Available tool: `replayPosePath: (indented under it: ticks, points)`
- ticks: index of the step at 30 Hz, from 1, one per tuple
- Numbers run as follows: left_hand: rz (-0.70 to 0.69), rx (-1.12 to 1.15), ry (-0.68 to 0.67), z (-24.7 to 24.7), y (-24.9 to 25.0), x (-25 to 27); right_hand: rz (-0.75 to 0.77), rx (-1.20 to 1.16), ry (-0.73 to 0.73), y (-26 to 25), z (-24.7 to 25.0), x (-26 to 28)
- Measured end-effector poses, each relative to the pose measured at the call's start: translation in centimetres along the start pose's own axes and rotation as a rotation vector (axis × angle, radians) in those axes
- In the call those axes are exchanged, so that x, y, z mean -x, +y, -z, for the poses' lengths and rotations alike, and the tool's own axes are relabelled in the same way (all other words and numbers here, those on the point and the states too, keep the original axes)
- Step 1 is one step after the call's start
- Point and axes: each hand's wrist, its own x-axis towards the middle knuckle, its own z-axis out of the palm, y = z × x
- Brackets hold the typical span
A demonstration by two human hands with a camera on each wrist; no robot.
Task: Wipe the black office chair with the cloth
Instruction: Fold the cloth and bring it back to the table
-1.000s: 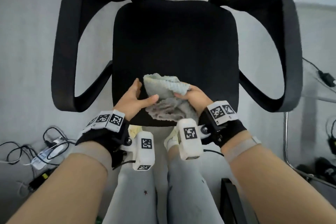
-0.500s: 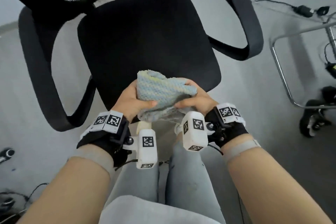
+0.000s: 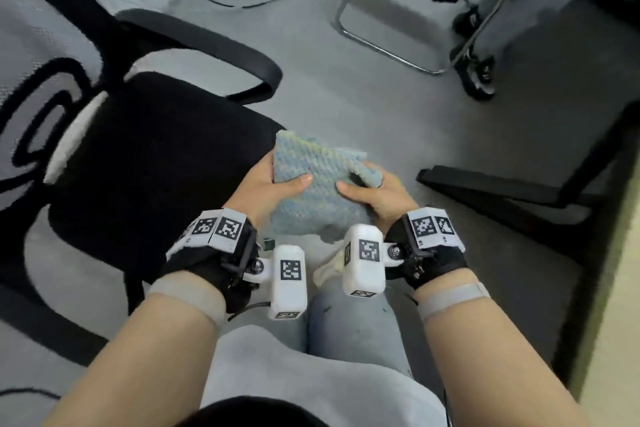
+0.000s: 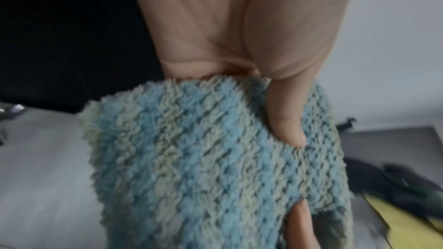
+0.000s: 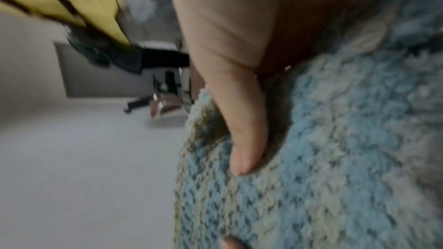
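Note:
The black office chair [image 3: 149, 163] stands to my left in the head view, its seat and one armrest [image 3: 221, 55] showing. A fluffy blue and pale yellow cloth [image 3: 318, 180] is held in the air in front of my knees, just off the seat's right edge. My left hand [image 3: 273, 187] grips its left side with the thumb pressed on top. My right hand [image 3: 370, 194] grips its right side the same way. The left wrist view shows the cloth [image 4: 215, 168] under my thumb, and the right wrist view shows the cloth [image 5: 311, 158] likewise.
A chrome-framed seat [image 3: 415, 45] stands ahead on the grey floor, with cables [image 3: 242, 0] running across the floor behind it. A black bar of another frame [image 3: 502, 198] lies low at my right. A wheeled black base [image 3: 478, 76] sits beyond it.
The cloth has been lifted off the seat and is held up by both hands. My view has swung right, so the chair now lies to the left.

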Motion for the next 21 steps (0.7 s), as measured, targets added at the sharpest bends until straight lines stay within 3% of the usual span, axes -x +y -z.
replayPosePath:
  ticks: [9,16,21]
  points:
    - [0.111,-0.358,-0.479,-23.1,0.0,-1.5,0.383,-0.234,0.636,-0.6,14.8,16.3]
    - [0.13,-0.699,-0.947,-38.0,-4.5,2.2,0.415,-0.544,0.957,5.2,21.6,26.5]
    - [0.207,-0.954,-1.203,-44.2,-9.8,4.9,0.35,-0.74,1.18,10.2,22.9,31.1]
